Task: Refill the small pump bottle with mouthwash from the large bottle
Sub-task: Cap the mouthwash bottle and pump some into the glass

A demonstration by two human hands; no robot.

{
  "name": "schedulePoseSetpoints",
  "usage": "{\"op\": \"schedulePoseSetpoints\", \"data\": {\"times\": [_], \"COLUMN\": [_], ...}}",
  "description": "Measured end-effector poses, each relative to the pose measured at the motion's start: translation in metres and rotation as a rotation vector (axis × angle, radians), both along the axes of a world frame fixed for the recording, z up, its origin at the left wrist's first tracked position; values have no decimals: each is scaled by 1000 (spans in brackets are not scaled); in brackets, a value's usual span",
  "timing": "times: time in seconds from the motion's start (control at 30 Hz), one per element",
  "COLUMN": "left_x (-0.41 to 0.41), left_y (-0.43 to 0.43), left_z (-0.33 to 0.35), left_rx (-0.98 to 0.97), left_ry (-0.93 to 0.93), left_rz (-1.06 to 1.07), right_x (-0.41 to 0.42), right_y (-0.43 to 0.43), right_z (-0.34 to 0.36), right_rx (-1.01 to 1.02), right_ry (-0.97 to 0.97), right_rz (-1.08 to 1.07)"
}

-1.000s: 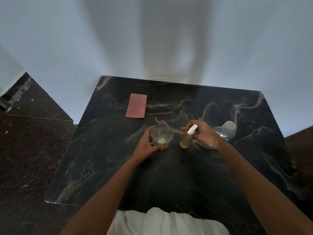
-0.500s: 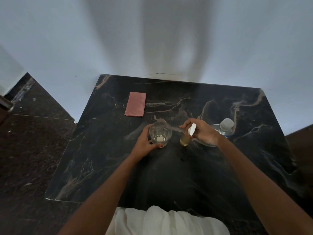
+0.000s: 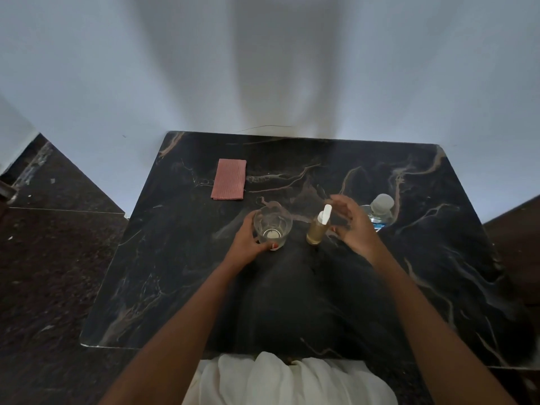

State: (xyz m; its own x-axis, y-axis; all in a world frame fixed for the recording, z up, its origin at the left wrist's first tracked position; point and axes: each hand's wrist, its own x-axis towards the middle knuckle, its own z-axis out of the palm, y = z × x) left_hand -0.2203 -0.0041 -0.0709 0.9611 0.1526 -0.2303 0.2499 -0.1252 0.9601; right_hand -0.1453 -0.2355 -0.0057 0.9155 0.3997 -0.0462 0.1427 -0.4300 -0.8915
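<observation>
Left hand (image 3: 245,244) is gripping the drinking glass (image 3: 273,229). Right hand (image 3: 350,226), fingers loosely spread, is hovering just right of the small pump bottle (image 3: 315,233), which is standing upright on the bench (image 3: 175,273). The large bottle (image 3: 380,211) is standing farther right.

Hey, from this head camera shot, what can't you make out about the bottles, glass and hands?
Large bottle: head view, lower part hidden behind the right hand; label unreadable.
Right hand: head view, fingers blurred; contact with the small pump bottle unclear.
Glass: head view, near side covered by the left hand; liquid level unclear.
</observation>
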Motion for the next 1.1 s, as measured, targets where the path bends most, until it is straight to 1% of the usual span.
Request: {"op": "schedulePoseSetpoints", "data": {"times": [0.1, 0.2, 0.23, 0.3, 0.37, 0.53, 0.6, 0.73, 0.93, 1.1], "left_x": [0, 1, 1, 2, 3, 3, 3, 4, 4, 13], "left_y": [1, 2, 2, 4, 6, 10, 12, 13, 15, 19], "left_z": [-1, -3, -2, -2, -1, 1, 0, -1, -8, -6], "left_rx": [0, -20, -20, -16, -13, -54, -57, -38, -92, -61], "left_ry": [4, 7, 10, 23, 29, 26, 22, 13, 3, -28], "left_rz": [-11, -22, -25, -32, -45, -61, -71, -97, -88, -95], "right_x": [-27, -54, -62, -75, -84, -76, -68, -57, -49, -41], "right_y": [-6, -7, -6, -1, 9, 49, 64, 83, 95, 99], "right_z": [-8, -21, -25, -34, -42, -57, -63, -69, -75, -81], "right_rx": [43, 14, -4, -36, -62, -121, -137, -17, 152, 183], "right_ry": [-76, -154, -161, -177, -153, 40, 72, 119, 175, 173], "right_rz": [-160, -321, -338, -286, -209, -102, -94, -124, -170, -196]}}
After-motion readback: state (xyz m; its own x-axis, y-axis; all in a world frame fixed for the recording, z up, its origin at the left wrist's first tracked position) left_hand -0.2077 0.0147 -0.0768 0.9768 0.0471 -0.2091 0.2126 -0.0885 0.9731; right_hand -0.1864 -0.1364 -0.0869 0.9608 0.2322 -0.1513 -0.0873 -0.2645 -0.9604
